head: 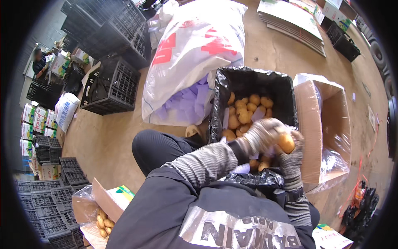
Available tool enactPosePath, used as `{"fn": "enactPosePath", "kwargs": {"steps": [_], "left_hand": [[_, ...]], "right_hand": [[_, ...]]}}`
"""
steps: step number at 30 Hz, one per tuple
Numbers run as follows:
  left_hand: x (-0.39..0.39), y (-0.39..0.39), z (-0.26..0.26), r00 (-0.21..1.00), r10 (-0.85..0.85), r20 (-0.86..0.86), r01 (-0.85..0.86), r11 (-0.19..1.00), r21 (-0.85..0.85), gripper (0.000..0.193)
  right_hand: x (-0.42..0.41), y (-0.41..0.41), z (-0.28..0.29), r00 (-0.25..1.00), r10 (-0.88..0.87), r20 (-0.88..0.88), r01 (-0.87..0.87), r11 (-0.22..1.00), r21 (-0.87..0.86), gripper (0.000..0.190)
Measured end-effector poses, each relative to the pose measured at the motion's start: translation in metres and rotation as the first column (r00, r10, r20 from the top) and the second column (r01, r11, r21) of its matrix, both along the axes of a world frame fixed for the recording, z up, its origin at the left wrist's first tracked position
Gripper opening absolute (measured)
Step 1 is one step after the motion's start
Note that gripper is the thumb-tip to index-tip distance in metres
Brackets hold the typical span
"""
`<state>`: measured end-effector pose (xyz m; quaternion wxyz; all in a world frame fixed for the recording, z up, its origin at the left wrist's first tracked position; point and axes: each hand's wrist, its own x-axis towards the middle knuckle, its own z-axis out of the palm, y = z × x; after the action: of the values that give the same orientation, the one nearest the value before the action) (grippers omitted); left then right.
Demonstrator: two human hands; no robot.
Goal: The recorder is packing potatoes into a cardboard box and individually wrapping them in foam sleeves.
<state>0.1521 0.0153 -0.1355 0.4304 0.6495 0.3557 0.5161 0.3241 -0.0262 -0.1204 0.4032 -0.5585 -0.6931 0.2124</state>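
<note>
My right hand (291, 148), in a grey striped sleeve, holds a yellow-brown potato-like fruit (286, 143) over the right side of a crate lined with black plastic (255, 74). Beside it, touching or close to the fruit, is my left hand (264, 133); it is gloved and blurred, its fingers bent, and its grip is unclear. Many similar yellow-brown fruits (244, 115) lie inside the crate, with a few pale purple foam nets (258, 114) among them. A large white woven sack (192, 62), filled with purple foam nets (186, 102), stands left of the crate.
An open cardboard box with a clear liner (306, 130) touches the crate's right side. Black plastic crates (121, 84) stand at left. At lower left, an open box (107, 199) holds yellowish produce. Flat cardboard (292, 21) is stacked at top right. A person (39, 63) is far left.
</note>
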Motion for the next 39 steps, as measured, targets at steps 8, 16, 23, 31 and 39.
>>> {"fn": "enactPosePath", "kwargs": {"steps": [8, 16, 23, 31, 39], "left_hand": [[-0.064, 0.023, -0.014, 0.576, -0.533, -0.620, -0.084, 0.715, -0.694, 0.039], [-0.042, 0.024, -0.096, 0.009, -0.865, -0.502, 0.038, 0.502, -0.864, 0.058], [-0.039, 0.020, -0.109, 0.028, -0.856, -0.516, 0.028, 0.517, -0.856, 0.058], [-0.085, 0.048, -0.049, 0.551, -0.542, -0.635, -0.107, 0.709, -0.697, 0.065], [-0.113, 0.046, -0.012, 0.883, -0.215, -0.417, 0.009, 0.896, -0.443, 0.032]], "right_hand": [[0.176, 0.078, 0.048, 0.626, -0.522, 0.579, 0.423, 0.851, 0.310, 0.045], [-0.034, 0.150, -0.061, 0.725, 0.387, 0.570, -0.068, 0.863, -0.500, 0.024], [-0.084, 0.110, -0.195, 0.334, 0.733, 0.593, -0.002, 0.630, -0.777, 0.065], [-0.027, 0.124, -0.089, 0.961, 0.049, -0.273, -0.242, 0.632, -0.736, 0.083], [-0.011, 0.070, 0.007, 0.589, -0.096, -0.802, -0.668, 0.501, -0.551, 0.062]]}}
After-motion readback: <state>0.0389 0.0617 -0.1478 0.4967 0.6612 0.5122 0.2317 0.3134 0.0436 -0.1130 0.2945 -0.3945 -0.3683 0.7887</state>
